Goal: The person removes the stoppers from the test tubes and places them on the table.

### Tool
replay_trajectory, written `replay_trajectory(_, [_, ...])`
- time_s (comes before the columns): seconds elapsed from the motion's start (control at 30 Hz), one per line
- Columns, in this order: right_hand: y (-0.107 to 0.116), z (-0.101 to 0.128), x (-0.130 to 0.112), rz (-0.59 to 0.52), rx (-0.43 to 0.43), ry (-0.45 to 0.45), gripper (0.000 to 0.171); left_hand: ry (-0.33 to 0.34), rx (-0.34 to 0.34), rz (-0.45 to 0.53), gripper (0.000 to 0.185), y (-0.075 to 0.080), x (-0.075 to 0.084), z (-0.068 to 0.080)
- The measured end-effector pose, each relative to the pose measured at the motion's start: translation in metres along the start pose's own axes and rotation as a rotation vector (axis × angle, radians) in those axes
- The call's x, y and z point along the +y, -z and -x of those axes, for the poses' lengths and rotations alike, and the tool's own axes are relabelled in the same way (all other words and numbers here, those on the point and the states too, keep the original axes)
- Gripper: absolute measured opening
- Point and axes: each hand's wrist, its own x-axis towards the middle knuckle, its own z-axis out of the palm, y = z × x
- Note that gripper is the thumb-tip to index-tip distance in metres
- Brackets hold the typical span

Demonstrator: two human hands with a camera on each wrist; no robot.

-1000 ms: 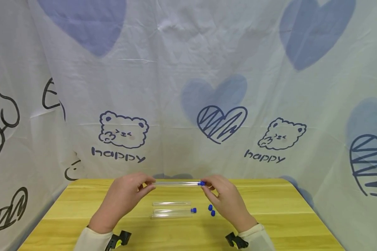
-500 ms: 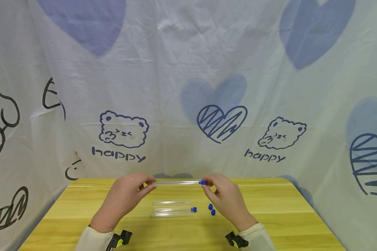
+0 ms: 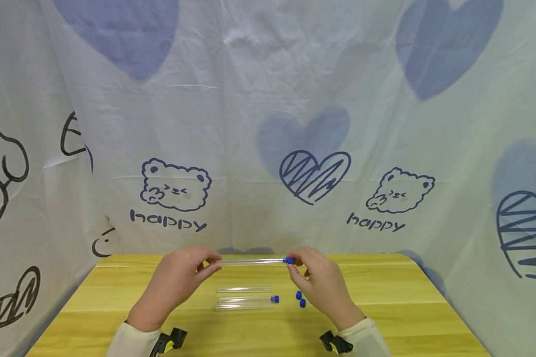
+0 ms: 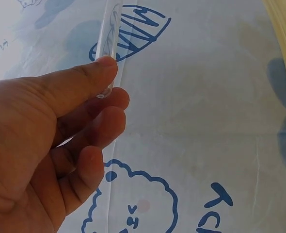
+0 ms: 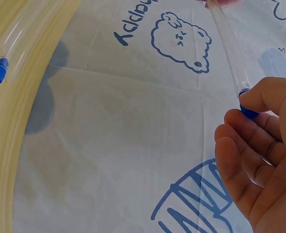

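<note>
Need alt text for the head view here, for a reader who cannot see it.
Two hands hold a clear tube level above a yellow table: left hand pinches one end, right hand pinches its blue cap. Other tubes and loose caps lie below.

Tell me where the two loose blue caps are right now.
In the head view the two loose blue caps lie on the wooden table, just under the right hand and right of the capped tube lying there.
</note>
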Motion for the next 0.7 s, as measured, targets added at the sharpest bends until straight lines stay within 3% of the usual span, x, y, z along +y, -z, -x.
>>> replay_trajectory(0.7, [-0.0006, 0.0005, 0.0012, -0.036, 0.010, 0.001, 0.015, 0.008, 0.008, 0.019, 0.010, -0.0004, 0.0021, -0.0009])
